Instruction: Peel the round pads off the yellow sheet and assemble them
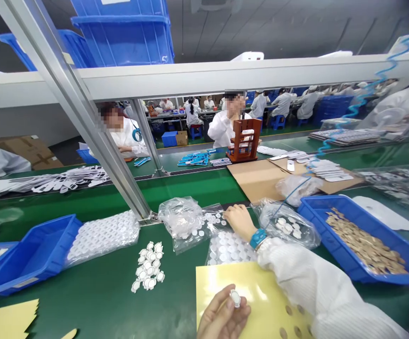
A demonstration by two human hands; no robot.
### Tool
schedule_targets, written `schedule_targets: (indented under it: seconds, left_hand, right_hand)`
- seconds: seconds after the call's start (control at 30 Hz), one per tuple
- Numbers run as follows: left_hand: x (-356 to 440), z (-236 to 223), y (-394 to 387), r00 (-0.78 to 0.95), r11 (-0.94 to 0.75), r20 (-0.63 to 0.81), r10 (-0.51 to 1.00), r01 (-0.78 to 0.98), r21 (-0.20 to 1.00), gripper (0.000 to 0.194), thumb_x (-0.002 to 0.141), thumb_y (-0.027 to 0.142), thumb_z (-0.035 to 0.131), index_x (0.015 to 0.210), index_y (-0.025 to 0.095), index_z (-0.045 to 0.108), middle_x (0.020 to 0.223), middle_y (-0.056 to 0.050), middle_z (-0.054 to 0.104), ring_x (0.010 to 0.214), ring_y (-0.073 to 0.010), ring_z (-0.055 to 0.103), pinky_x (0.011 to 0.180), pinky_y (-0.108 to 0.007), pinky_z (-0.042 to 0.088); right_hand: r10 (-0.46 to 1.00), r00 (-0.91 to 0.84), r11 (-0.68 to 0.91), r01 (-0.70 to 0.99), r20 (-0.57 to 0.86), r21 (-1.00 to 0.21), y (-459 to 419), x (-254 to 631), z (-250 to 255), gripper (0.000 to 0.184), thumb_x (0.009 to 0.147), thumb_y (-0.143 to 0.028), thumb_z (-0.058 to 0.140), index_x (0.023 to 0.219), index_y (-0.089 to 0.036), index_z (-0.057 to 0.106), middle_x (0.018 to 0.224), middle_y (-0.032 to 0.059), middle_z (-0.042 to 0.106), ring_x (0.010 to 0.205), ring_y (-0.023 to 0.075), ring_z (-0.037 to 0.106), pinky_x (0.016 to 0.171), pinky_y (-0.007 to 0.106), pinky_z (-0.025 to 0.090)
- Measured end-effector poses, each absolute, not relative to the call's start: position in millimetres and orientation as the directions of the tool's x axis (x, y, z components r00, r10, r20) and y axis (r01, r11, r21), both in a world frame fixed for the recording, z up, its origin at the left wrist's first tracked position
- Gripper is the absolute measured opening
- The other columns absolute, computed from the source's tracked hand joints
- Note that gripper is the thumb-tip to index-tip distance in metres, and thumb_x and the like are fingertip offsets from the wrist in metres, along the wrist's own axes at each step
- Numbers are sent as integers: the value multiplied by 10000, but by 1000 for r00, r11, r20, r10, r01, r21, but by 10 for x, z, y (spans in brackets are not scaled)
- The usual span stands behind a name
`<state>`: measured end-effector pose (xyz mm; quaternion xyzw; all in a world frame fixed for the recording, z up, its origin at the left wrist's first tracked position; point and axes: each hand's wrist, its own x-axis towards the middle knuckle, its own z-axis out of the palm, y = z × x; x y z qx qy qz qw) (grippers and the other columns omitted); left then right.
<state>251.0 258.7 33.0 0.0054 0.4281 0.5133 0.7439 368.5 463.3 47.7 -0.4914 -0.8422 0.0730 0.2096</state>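
My left hand [223, 314] is closed on a small white round part [235, 298] with little tabs at its rim, pinched between thumb and fingers above a yellow sheet [232, 278]. My right hand [240, 220], with a teal band at the wrist, reaches forward to small white discs [213, 218] on clear plastic. Its fingers curl downward, and their tips are hidden, so any held thing does not show. Below that hand lies a sheet of larger white discs [229, 247]. To the left, a loose pile of white round parts [149, 268] rests on the green table [112, 306].
Clear bags [181, 216] and another bag of white pieces [289, 226] flank my right hand. A blue bin [366, 278] of brown discs stands right; another blue bin [45, 249] stands left. A metal post [119, 160] rises ahead. Co-workers sit across the line.
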Motion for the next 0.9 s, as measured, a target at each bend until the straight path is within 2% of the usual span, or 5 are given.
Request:
schedule_targets:
  seconds: [0.23, 0.4, 0.5, 0.7, 0.9]
  left_hand:
    - [2619, 402, 2663, 126, 468, -607, 785, -762, 446, 207, 717, 130, 714, 922, 145, 689, 825, -103, 776, 830, -206, 720, 886, -312, 489]
    - [2809, 420, 2706, 144, 495, -608, 781, -737, 460, 244, 766, 87, 652, 1004, 130, 619, 877, -118, 769, 891, -207, 710, 977, -358, 454]
    - [2894, 397, 2709, 144, 510, -626, 767, -729, 456, 270, 782, 78, 632, 1045, 112, 583, 930, -139, 758, 971, -225, 688, 1008, -361, 441]
    - [2952, 382, 2697, 106, 498, -630, 769, -718, 487, 308, 815, 78, 589, 1117, 101, 535, 1004, -151, 738, 1057, -259, 646, 1019, -383, 445]
    - [2970, 376, 2673, 101, 489, -620, 778, -715, 499, 315, 809, 107, 610, 1115, 103, 534, 987, -150, 743, 1059, -262, 645, 1018, -370, 445]
  right_hand:
    - [916, -353, 399, 748, 191, -530, 4131, 4352, 695, 185, 939, -229, 475, 1021, -188, 636, 1030, 45, 681, 955, 155, 633, 849, 293, 498]
    - [911, -413, 331, 715, 9, -616, 3194, 4691, 585, 84, 805, -148, 617, 803, -213, 671, 793, -13, 697, 739, 136, 661, 681, 208, 509]
    - [910, -412, 300, 726, -42, -619, 2797, 4754, 389, 150, 736, -104, 663, 836, -214, 643, 865, -1, 665, 819, 164, 638, 724, 249, 496]
    - [922, -388, 303, 711, 5, -635, 2588, 4753, 227, 184, 741, -68, 656, 818, -217, 578, 903, -4, 611, 872, 178, 585, 756, 290, 462]
    - [943, -300, 314, 663, 143, -680, 2991, 4661, 348, 80, 886, -184, 526, 861, -207, 599, 907, 23, 621, 881, 163, 601, 770, 267, 475]
